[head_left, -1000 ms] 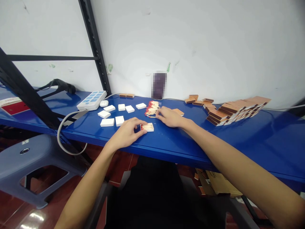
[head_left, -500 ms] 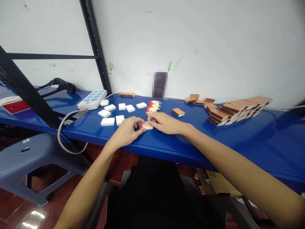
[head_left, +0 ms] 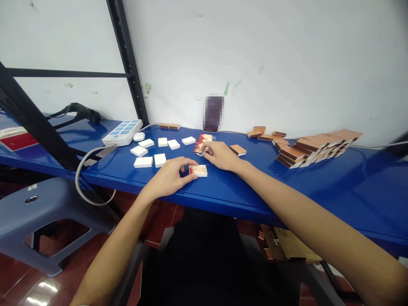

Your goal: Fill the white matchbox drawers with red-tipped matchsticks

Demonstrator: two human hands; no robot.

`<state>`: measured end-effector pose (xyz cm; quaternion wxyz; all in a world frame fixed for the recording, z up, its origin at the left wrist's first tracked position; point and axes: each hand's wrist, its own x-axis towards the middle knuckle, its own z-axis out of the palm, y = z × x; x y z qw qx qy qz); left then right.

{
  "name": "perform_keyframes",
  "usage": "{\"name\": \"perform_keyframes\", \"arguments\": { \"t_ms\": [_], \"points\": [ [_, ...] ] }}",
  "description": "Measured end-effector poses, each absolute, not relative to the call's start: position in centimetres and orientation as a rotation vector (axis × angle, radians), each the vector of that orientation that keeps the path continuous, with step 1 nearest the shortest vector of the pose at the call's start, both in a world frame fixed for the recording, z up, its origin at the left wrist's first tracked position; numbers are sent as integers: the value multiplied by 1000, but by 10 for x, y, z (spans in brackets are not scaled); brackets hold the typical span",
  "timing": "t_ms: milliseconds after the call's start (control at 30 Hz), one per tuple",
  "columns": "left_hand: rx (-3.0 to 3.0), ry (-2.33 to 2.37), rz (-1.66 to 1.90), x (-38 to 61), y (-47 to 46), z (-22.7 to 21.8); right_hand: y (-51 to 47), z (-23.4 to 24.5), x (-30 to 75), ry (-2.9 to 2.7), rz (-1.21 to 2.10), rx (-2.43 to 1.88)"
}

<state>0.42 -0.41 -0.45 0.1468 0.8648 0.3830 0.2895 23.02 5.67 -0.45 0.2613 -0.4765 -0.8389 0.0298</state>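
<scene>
Near the table's front edge lies a white matchbox tray (head_left: 202, 171) filled with red-headed matches. My left hand (head_left: 172, 175) grips its left end between thumb and fingers. Beyond the tray is a loose pile of matches (head_left: 207, 138), red heads to the left. My right hand (head_left: 219, 155) is at the near side of this pile, fingers bent down and pressed together; what they pinch is too small to make out. An orange-brown matchbox (head_left: 238, 150) lies just right of that hand.
Several white matchbox trays (head_left: 143, 162) are spread to the left, before a white power strip (head_left: 123, 133) and a white earbud case (head_left: 139, 136). Stacked matchboxes (head_left: 314, 146) stand at the right. A phone (head_left: 213, 114) leans on the wall. A grey stool (head_left: 47, 204) stands lower left.
My right hand has moved from the tray away from me to the match pile, uncovering the matches in the tray. My left hand still holds the tray.
</scene>
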Motion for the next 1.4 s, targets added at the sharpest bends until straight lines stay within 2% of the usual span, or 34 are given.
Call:
{"name": "perform_keyframes", "arguments": {
  "t_ms": [633,867,1000,1167,1267,1400],
  "points": [
    [2486,1088,827,4,-4,-4,44,7,232,-2562,-27,-1526],
    [2474,1107,824,4,-5,-4,45,7,233,-2628,-69,-1490],
    [2431,1133,850,3,-3,-6,39,8,235,-2568,12,-1344],
    [2395,1181,896,2,0,-9,18,16,225,-2540,279,-1061],
    [2405,1162,908,2,0,-9,8,20,218,-2570,423,-1016],
    [2431,1122,907,2,-1,-6,7,21,217,-2542,435,-1018]
  ]
}}
